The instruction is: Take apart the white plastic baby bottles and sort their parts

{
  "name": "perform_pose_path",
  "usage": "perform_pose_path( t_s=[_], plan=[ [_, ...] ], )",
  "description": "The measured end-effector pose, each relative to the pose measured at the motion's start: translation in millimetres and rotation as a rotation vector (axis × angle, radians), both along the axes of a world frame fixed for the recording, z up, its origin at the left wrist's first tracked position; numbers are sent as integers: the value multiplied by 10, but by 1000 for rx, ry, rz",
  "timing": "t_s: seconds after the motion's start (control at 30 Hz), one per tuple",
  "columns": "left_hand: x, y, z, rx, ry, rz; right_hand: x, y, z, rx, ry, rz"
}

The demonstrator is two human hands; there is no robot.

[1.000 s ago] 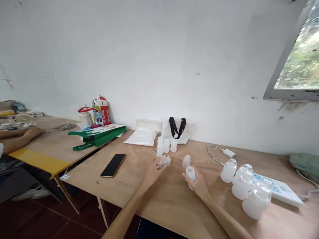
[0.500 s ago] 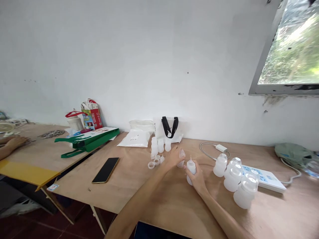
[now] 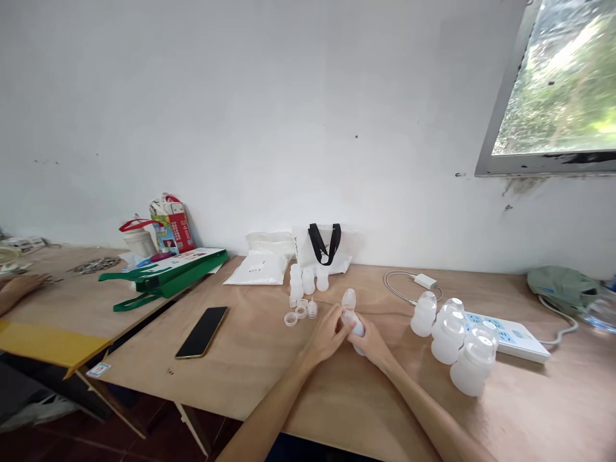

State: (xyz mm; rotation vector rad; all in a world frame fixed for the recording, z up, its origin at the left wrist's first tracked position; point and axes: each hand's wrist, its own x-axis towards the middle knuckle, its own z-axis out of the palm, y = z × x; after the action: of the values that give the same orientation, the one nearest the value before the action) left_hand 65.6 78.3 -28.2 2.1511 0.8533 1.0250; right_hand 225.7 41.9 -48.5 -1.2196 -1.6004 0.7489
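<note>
Head view, angled down at a plywood table (image 3: 240,378): gripped a translucent plastic bottle (image 3: 350,314) in both hands over the table's middle, its rounded tip pointing up and away. Left hand (image 3: 327,335) closed around the bottle's middle; right hand (image 3: 373,340) closed around its lower end, the two hands touching. Had small translucent rings (image 3: 290,319) lying just left of the hands and a cluster of small upright bottles (image 3: 308,280) behind them, near a white packet (image 3: 255,271) and a white bag (image 3: 301,247) with black handles. Had wide-necked plastic bottles (image 3: 447,340) standing to the right, beside a white power strip (image 3: 505,337) and a charger (image 3: 426,281). Had a black smartphone (image 3: 202,332) lying farther left, then a green bag (image 3: 163,279) at the table's far corner, and a co-worker's hand (image 3: 22,287) resting on the adjoining table (image 3: 62,269), well apart
</note>
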Motion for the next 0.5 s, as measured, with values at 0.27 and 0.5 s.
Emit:
perform_pose_path(
  t_s=[0.27, 0.5],
  plan=[
    [-61, 59, -92, -130, -65, -120, 109, 16, 21, -156, -124, 125],
    [12, 123, -227, -182, -107, 120, -15, -53, 24, -30, -806, -229]
  ],
)
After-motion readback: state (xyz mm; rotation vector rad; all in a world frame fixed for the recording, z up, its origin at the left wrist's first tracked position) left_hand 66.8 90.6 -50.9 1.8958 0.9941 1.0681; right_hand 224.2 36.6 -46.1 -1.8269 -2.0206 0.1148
